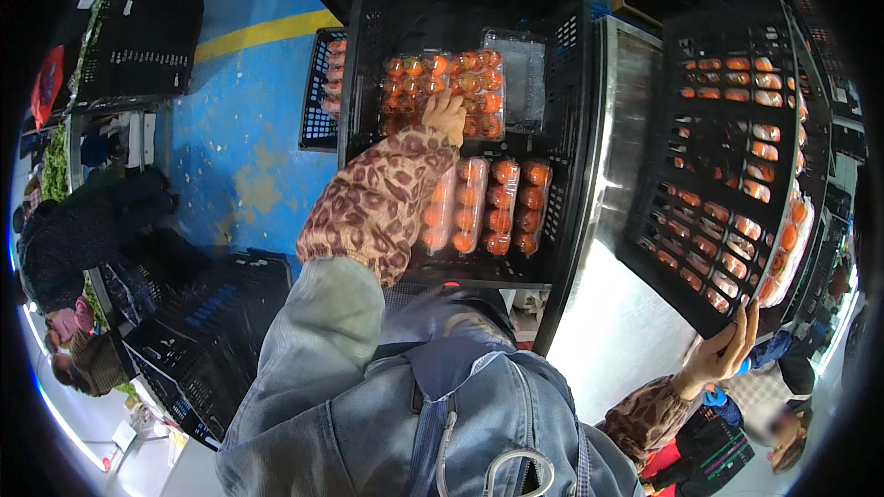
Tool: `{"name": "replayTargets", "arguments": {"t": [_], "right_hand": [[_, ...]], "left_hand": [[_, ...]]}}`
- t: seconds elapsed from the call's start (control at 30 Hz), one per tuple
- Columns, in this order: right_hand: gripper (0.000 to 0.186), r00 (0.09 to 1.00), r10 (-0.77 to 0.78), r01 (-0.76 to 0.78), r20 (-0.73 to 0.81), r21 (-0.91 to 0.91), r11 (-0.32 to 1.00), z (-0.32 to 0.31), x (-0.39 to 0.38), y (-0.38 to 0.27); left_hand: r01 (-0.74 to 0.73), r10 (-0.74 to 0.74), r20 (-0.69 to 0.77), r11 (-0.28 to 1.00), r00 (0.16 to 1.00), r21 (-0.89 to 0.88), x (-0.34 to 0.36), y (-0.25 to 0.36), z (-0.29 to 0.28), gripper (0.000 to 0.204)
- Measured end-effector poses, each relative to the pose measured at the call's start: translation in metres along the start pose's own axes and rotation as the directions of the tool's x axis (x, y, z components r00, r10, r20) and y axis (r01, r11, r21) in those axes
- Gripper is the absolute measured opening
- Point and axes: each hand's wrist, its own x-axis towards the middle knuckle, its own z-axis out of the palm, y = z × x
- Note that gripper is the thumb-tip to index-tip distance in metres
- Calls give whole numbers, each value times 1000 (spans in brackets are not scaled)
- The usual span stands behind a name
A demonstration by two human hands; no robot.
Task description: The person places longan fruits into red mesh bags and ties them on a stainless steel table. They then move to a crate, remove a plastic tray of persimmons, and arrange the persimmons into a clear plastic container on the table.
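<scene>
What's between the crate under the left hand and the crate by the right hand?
A strip of shiny metal table, in the head view.

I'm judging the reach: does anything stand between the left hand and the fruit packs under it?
Nothing visible does. The left hand is on or just above the fruit packs; the clear container lies to their right.

A black crate (pixel 460 14) holds clear packs of round red fruit (pixel 502 207), several lined up along its near side, while the metal surface (pixel 599 308) alongside bears another loaded crate (pixel 709 115).
</scene>
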Motion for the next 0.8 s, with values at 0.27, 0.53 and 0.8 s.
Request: {"name": "replayTargets", "arguments": {"t": [0.27,0.53,0.8], "right_hand": [[18,987,152,-154,-54,-49,987,-6,-23,22],[20,976,208,-211,-65,-42,977,-6,-23,24],[20,938,285,-287,-199,17,958,3,-29,21]], "left_hand": [[-313,194,472,931,860,188,27,-33,16,25],[-369,240,381,875,893,313,14,-47,12,23],[-27,-15,-166,967,986,-252,-17,-104,-26,19]]}}
